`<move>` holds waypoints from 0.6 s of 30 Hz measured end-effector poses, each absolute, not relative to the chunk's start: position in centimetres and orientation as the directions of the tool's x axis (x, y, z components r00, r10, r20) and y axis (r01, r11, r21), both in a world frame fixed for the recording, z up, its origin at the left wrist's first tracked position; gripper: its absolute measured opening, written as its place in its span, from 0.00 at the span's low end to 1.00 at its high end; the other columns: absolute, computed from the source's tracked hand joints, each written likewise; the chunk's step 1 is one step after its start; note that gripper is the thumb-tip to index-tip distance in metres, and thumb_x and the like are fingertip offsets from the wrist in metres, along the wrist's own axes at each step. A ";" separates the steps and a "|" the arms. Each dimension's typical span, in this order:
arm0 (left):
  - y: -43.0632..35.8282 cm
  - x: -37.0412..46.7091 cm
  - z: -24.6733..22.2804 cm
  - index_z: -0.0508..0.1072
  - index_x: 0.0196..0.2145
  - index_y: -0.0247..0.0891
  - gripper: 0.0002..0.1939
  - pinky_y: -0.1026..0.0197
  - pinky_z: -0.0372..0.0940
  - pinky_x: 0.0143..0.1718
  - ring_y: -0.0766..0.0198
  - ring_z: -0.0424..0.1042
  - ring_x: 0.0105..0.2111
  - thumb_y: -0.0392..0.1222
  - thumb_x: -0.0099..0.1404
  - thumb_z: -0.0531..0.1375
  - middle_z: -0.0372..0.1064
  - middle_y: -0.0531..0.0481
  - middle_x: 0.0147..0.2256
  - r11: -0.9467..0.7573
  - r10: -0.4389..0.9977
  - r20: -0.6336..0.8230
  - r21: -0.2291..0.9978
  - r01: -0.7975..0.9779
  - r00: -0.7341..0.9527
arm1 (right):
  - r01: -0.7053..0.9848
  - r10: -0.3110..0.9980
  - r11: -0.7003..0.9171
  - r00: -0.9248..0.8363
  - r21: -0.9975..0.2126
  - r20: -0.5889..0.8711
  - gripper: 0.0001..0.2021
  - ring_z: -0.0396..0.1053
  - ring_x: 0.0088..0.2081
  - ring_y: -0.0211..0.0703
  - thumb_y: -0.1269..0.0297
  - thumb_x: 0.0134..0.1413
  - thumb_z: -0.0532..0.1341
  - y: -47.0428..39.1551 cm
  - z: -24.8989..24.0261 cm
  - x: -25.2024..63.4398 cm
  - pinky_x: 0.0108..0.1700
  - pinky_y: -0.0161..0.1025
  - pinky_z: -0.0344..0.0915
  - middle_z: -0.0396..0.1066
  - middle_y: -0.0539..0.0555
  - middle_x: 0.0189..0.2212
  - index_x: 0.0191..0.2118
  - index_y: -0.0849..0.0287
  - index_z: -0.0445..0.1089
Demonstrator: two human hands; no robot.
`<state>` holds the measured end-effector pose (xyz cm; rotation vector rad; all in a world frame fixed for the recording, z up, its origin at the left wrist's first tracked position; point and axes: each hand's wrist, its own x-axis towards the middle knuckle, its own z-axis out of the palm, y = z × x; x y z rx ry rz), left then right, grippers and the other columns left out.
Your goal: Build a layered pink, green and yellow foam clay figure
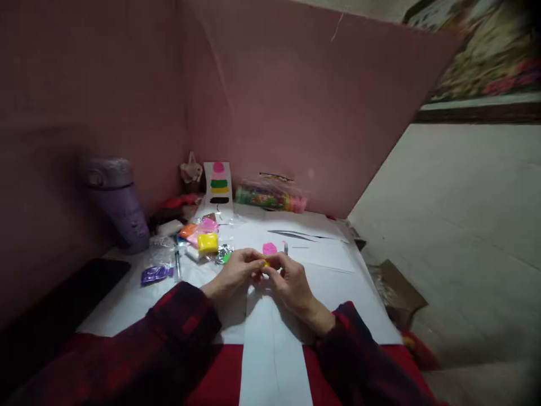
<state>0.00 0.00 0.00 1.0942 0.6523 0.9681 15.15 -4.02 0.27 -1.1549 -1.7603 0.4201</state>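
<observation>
My left hand [240, 270] and my right hand [292, 283] meet over the white paper, fingertips pinched together. Between them shows a small lump of yellow modelling clay [266, 263], mostly hidden by the fingers. Just beyond the hands lies a flattened piece of pink clay [269, 248]. A small fork [286, 248] rests beside it, tines pointing away from me. Left of my left hand is a heap of clay packets in clear wrappers, with a yellow packet [207, 243] on top and an orange one [187, 230] behind it.
A purple bottle [118, 208] stands at the left by the wall. A purple clay packet [154, 274] lies near a pen [177, 266]. At the back are a card with coloured shapes [218, 183] and a colourful wrapped tube [270, 198]. A paper strip [274, 361] hangs over the front edge.
</observation>
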 end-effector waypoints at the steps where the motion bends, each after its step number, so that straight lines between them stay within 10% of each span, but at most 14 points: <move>1: 0.0 0.0 0.0 0.70 0.28 0.32 0.19 0.65 0.60 0.23 0.70 0.66 0.18 0.49 0.47 0.71 0.67 0.53 0.20 0.138 0.894 0.015 0.942 -0.307 0.448 | 0.523 0.845 0.495 -0.102 -0.694 0.525 0.04 0.70 0.30 0.40 0.71 0.54 0.60 -4.0 0.3 15.1 0.32 0.35 0.64 0.74 0.52 0.31 0.36 0.59 0.71; 18: 0.3 -0.5 0.6 0.74 0.28 0.30 0.17 0.66 0.57 0.20 0.71 0.63 0.17 0.49 0.50 0.68 0.67 0.51 0.20 -0.028 0.902 0.081 0.991 -0.128 0.425 | 0.475 0.870 0.458 -0.065 -0.751 0.489 0.06 0.68 0.25 0.38 0.66 0.60 0.56 -4.0 0.4 15.0 0.30 0.36 0.64 0.71 0.50 0.26 0.33 0.58 0.68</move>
